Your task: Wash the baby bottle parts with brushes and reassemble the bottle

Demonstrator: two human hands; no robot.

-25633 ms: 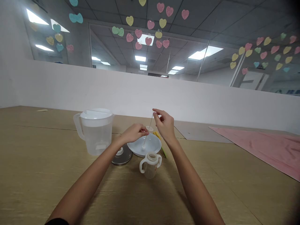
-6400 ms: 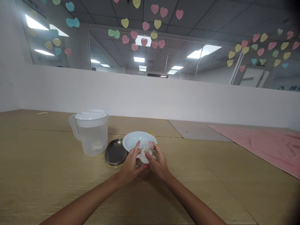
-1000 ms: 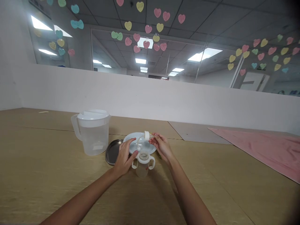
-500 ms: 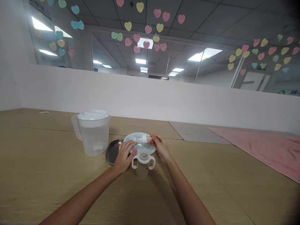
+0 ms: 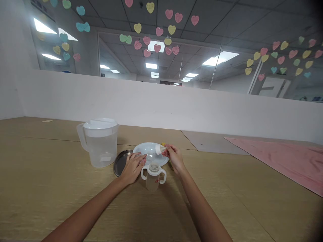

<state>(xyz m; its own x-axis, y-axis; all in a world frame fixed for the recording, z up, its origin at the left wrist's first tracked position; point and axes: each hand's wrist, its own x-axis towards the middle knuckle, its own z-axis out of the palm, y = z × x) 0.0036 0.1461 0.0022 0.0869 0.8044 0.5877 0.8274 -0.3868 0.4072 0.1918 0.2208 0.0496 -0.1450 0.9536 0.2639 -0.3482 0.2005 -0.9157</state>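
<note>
since a moment ago the right hand [image 5: 175,159] has lowered the white-collared clear tube [image 5: 158,150] over the white plate [image 5: 145,147], finger and thumb pinching it. the left hand [image 5: 132,168] rests with fingers together at the plate's near rim, and the two-handled cup [image 5: 153,178], lower centre, stands with its top open, nothing fitted yet.

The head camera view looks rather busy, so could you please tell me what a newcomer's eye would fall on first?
The pastel paper hearts scattered high overhead catch the eye first, with the pink sheet on the right. Lower down, the right hand holds a small white-collared piece over a white plate, beside a two-handled baby bottle and a clear jug.
</note>
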